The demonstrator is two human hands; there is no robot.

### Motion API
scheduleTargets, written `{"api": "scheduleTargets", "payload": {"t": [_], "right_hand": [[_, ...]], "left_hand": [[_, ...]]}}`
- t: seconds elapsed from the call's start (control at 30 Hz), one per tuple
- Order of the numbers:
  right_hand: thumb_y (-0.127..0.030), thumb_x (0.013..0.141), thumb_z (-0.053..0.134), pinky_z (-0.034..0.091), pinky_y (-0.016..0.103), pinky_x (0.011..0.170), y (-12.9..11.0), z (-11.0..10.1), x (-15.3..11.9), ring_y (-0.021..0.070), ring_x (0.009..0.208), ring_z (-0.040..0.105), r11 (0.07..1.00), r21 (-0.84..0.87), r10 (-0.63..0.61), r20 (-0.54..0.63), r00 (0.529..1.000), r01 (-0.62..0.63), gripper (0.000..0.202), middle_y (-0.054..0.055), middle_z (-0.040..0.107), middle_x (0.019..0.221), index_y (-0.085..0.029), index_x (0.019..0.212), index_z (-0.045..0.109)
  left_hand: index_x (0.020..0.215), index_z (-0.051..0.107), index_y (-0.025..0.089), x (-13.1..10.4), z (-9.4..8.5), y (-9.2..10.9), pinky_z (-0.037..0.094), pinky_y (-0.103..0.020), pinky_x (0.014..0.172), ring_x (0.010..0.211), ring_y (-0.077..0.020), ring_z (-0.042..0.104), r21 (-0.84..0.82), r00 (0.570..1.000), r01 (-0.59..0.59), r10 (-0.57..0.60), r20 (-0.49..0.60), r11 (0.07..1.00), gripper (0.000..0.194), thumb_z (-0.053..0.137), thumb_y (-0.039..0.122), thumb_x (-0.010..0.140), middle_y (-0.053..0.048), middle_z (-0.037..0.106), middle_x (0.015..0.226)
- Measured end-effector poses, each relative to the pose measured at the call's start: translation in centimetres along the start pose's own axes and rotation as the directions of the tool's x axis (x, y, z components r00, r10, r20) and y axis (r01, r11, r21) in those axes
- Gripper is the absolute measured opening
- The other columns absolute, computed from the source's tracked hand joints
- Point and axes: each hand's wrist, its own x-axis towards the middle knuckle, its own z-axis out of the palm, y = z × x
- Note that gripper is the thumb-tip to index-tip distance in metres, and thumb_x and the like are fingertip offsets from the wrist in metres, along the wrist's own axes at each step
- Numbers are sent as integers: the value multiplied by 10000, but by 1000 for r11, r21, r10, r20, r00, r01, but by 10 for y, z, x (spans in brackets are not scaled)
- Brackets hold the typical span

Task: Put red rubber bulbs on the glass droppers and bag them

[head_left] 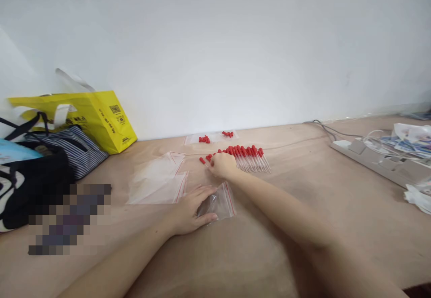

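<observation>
A row of thin pale sticks with red tips (251, 157) lies side by side on the table. At its left end is my right hand (222, 165), fingers closed among the red tips; the hand hides most of what they pinch, which looks like a red-tipped stick. Nearer to me, my left hand (193, 210) lies on a small clear zip bag (224, 203), thumb and fingers spread apart over its left part. The bag has a red line along its right edge and looks slightly crinkled. Several flat clear zip bags (155, 179) overlap to the left.
Behind the row, a clear bag (215, 139) bears two small groups of red tips. A yellow bag (101, 118), a striped bag (82, 149) and a black bag (37, 176) stand left. Rightward are a white power strip (370, 165), cables and crumpled packaging (411, 138). A wall rises behind.
</observation>
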Motion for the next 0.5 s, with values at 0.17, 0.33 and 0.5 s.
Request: {"api": "scheduleTargets", "payload": {"t": [0.17, 0.33, 0.5], "right_hand": [[-215, 729, 529, 458, 296, 679, -21, 0, 18, 228, 879, 598, 999, -48, 24, 101, 995, -19, 232, 146, 638, 962, -140, 917, 640], [-183, 710, 539, 465, 307, 676, -5, -8, 13, 238, 855, 610, 999, -49, -2, 148, 989, 9, 207, 147, 648, 923, -132, 880, 646], [-305, 780, 471, 450, 300, 729, 1, -12, 6, 209, 913, 587, 996, 26, -84, 98, 992, 82, 225, 82, 642, 970, -196, 889, 634]], "left_hand": [[1281, 328, 197, -2, 1, -3, 257, -427, 1019, 1218, -228, 340, -5, 1000, 4, -4, -3, 1000, 577, 495, 443, 787, -87, 400, 1317], [1282, 337, 189, -2, 2, -5, 264, -421, 1018, 1232, -233, 314, -4, 1000, -1, 0, -10, 1000, 583, 499, 444, 784, -84, 392, 1323], [1267, 364, 213, -2, 4, -7, 295, -429, 995, 1216, -246, 341, -16, 999, 3, -4, -38, 1000, 576, 511, 462, 769, -82, 411, 1310]]}}
